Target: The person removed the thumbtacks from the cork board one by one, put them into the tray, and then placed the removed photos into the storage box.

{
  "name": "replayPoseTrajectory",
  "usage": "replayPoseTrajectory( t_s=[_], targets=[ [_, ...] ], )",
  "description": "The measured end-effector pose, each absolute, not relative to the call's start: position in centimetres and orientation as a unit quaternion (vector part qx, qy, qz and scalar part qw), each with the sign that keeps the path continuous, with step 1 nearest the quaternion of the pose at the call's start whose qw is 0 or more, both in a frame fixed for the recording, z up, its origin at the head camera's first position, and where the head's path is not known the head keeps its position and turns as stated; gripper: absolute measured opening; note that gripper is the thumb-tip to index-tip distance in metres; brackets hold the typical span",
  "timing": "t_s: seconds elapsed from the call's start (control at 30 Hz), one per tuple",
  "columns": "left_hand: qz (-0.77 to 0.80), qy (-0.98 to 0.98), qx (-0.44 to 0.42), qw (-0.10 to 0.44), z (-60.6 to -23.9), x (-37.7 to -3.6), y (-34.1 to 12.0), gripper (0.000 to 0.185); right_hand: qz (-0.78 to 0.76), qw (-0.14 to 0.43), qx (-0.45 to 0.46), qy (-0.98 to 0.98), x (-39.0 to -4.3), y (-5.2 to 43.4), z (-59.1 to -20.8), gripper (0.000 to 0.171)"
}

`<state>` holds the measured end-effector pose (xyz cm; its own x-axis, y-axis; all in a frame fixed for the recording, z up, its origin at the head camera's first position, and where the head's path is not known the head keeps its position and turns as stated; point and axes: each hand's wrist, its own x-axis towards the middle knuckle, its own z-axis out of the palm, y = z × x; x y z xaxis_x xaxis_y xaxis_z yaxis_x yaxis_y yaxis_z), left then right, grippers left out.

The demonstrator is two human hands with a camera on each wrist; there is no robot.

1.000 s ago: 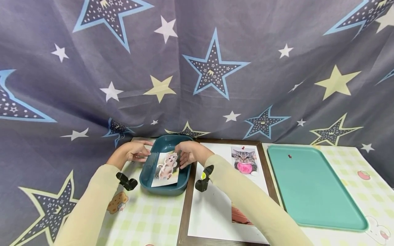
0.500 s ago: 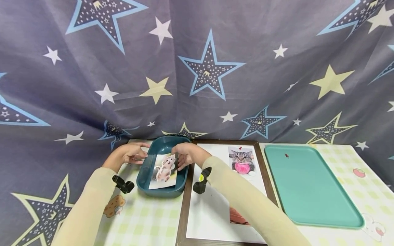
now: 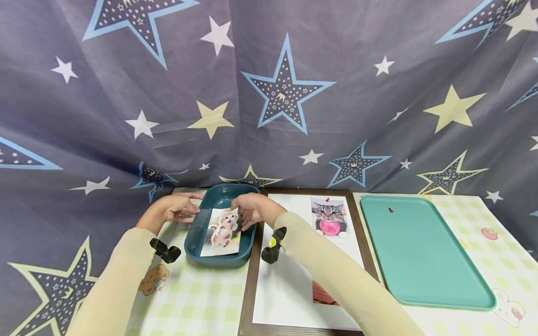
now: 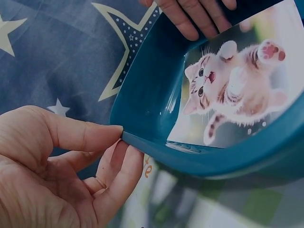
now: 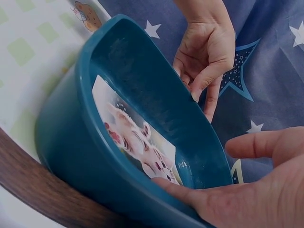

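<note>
A kitten photo (image 3: 221, 233) lies face up in the dark teal basin (image 3: 194, 251), tilted against its side. My left hand (image 3: 178, 208) pinches the basin's left rim; in the left wrist view the thumb rests on the edge with the fingers outside. My right hand (image 3: 253, 208) reaches over the opposite rim. In the right wrist view, that hand (image 5: 256, 190) has its thumb spread from its fingers, and one fingertip is at the photo's edge. Whether it presses on the photo or only touches it, I cannot tell.
Right of the basin lies a brown-framed white board (image 3: 290, 280) with a pinned cat picture (image 3: 329, 219) and a reddish picture (image 3: 322, 294) partly under my right sleeve. Farther right is a green tray (image 3: 424, 252) with a red pushpin (image 3: 391, 210). A star-patterned curtain (image 3: 269, 154) hangs behind.
The whole scene has shifted slightly left as the head view turned. Hands, basin and photo keep nearly the same places relative to one another.
</note>
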<state>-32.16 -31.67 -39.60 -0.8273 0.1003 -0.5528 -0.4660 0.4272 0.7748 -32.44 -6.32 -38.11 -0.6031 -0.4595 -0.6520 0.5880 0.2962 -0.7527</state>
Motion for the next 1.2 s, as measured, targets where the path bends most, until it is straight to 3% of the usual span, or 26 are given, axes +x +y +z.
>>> replayPoseTrajectory(
  t_s=[1.2],
  targets=[
    [0.502,0.815,-0.122,0.264,-39.02,-31.93,-30.75,0.073,-0.611,0.411,0.026,0.676,-31.74,-5.73,-38.44,0.060]
  ],
)
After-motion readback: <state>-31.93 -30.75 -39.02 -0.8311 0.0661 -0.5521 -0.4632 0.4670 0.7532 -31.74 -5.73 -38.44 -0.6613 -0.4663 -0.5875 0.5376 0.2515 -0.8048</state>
